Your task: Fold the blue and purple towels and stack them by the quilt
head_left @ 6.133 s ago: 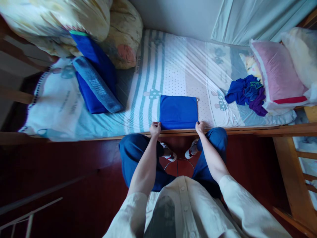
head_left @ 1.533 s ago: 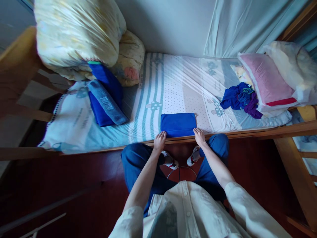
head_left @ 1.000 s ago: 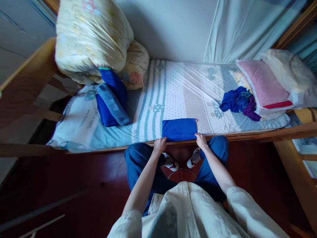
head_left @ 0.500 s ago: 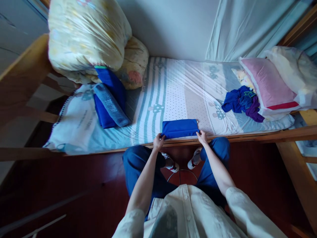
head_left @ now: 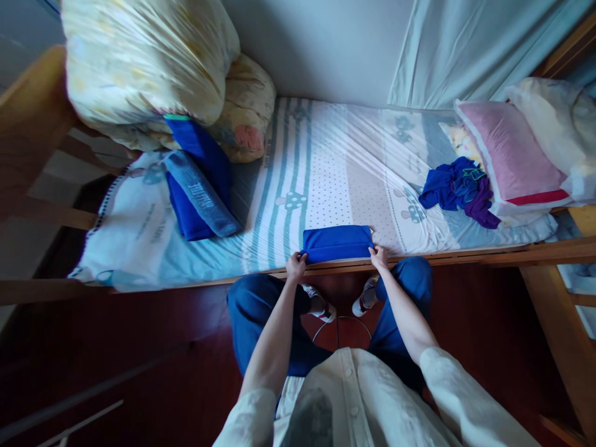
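A blue cloth (head_left: pixel 338 243), folded into a flat rectangle, lies at the front edge of the bed. My left hand (head_left: pixel 296 266) pinches its near left corner. At the near right corner my right hand (head_left: pixel 379 256) grips it between thumb and fingers. The cloth looks like a folded garment, though its exact kind is hidden by the folding. A small pale tag shows at its far right corner.
The bed (head_left: pixel 330 161) has a patterned sheet. Folded blue clothes (head_left: pixel 200 192) and a bulky quilt (head_left: pixel 149 62) lie on the left. Crumpled clothes (head_left: pixel 459 189) rest beside a pink pillow (head_left: pixel 516 149) on the right. A wooden rail (head_left: pixel 493 256) runs along the near edge.
The view has shifted slightly. Both hands keep their hold on the near corners of the folded blue cloth, which stays in nearly the same place.
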Available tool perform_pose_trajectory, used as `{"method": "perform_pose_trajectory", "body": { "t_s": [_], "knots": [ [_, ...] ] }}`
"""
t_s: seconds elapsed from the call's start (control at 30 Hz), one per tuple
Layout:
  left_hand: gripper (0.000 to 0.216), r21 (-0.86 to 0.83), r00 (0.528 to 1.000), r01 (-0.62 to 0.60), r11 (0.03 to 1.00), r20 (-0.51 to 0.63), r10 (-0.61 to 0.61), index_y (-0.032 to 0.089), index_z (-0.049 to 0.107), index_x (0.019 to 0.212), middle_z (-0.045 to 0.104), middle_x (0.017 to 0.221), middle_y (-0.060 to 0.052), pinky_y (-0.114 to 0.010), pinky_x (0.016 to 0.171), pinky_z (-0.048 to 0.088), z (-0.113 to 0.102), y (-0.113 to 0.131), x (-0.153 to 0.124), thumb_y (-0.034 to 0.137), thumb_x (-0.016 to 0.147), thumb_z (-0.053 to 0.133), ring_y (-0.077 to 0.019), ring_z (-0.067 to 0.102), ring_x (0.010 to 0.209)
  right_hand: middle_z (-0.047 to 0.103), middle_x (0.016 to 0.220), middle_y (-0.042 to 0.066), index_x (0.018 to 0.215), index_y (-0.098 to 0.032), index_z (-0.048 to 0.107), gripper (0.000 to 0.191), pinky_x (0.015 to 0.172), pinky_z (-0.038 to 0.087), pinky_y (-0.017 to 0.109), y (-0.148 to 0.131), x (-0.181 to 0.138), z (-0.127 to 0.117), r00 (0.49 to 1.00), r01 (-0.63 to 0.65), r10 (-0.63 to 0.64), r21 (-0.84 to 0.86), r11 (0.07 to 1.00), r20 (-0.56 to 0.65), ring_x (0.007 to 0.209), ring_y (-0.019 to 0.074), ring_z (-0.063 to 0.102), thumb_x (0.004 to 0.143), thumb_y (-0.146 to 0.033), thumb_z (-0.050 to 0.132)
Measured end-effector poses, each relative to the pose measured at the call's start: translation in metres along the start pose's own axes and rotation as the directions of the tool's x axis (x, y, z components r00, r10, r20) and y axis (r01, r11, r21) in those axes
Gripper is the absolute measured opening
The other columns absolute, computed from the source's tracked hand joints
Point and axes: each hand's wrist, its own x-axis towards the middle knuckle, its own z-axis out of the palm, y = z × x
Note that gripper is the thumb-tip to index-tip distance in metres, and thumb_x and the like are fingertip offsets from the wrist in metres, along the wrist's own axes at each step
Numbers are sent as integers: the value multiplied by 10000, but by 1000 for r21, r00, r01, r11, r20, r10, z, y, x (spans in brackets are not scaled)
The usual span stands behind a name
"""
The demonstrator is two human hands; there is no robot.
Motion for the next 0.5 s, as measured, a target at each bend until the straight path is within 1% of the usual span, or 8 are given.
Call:
{"method": "perform_pose_trajectory", "body": {
  "t_s": [0.13, 0.33, 0.5],
  "knots": [
    [289, -16, 999, 20, 1000, 36, -19, 166, 686, 1059, 762, 967, -121, -336, 862, 511, -2, 2, 6, 390, 902, 593, -271, 701, 1018, 757, 965, 139, 995, -149, 742, 287, 880, 510, 334, -1, 2, 3, 1000, -1, 1, 21, 1000, -9, 959, 259, 695, 909, -389, 610],
    [272, -19, 999, 38, 999, 28, -37, 153, 671, 1033, 755, 958, -132, -334, 866, 501, -1, 4, 7, 376, 894, 600, -277, 693, 1035, 749, 1054, 131, 1075, -144, 727, 299, 955, 474, 319, -7, 1, 2, 998, -47, 50, -65, 997, 40, 1081, 255, 661, 947, -371, 580],
    [255, -33, 999, 53, 998, 7, -52, 157, 640, 1067, 748, 967, -128, -341, 867, 502, 2, 5, 5, 342, 901, 585, -267, 696, 1016, 732, 1133, 150, 1150, -140, 708, 347, 961, 473, 331, -13, -1, -2, 994, -83, 90, -98, 992, 68, 1130, 273, 647, 967, -393, 557]
  ]
}}
